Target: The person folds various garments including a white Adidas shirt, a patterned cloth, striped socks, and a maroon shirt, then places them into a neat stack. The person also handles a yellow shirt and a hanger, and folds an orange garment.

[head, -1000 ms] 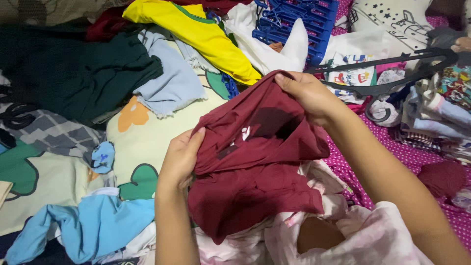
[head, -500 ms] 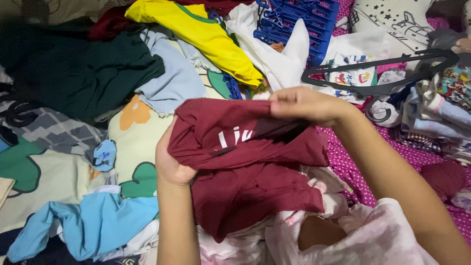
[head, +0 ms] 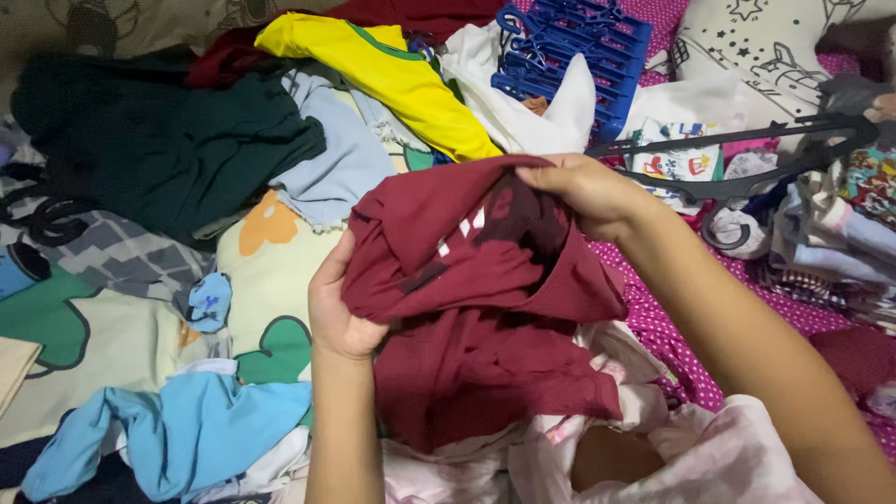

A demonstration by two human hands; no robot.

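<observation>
While both hands work at one maroon shirt, its bunched fabric has turned since a second ago: the white print that showed as a small mark, then as a row of strokes, now sits higher and slanted, and the dark hollow of the garment's inside faces up beside the right hand. That hand pinches the upper edge of the cloth between thumb and fingers; it dipped half a second back and has risen again. The left hand has shifted from the side of the cloth to under its lower left fold, fingers curled shut around it. To my eye the shirt is being turned or opened out, still held up over the person's lap and a pale pink garment, not laid on the bed.

Counted from the near edge outward: one light blue garment at lower left, one dark green garment, one pale blue denim piece, one yellow shirt, one white cloth, one blue clip hanger rack, and one black hanger beside one stack of folded clothes on the right.
</observation>
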